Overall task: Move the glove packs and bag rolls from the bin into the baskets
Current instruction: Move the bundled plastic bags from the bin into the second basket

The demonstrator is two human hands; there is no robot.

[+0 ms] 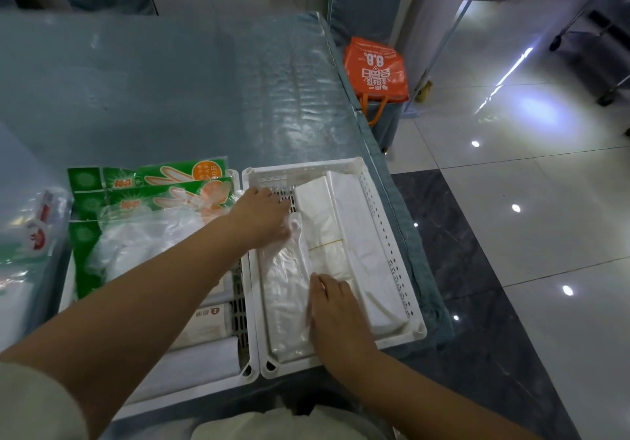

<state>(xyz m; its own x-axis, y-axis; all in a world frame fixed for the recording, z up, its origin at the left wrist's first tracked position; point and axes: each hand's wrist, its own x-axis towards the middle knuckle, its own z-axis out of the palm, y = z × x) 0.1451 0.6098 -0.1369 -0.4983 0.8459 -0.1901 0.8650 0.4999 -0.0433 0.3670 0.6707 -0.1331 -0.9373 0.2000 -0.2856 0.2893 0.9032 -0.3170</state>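
Two white perforated baskets stand side by side at the table's near edge. The right basket (392,235) holds white bag packs (361,235) and a clear plastic pack (286,289) along its left side. My left hand (262,218) presses on the far end of that clear pack. My right hand (332,310) lies flat on its near end and on the white pack beside it. The left basket (250,368) holds green glove packs (146,194) and white bag rolls (204,323). My left forearm crosses over it.
A clear bin (34,235) with more packs is at the far left. The table (170,91) has a grey-blue plastic-covered top. An orange bag (375,67) hangs beyond its right edge. Glossy tiled floor lies to the right.
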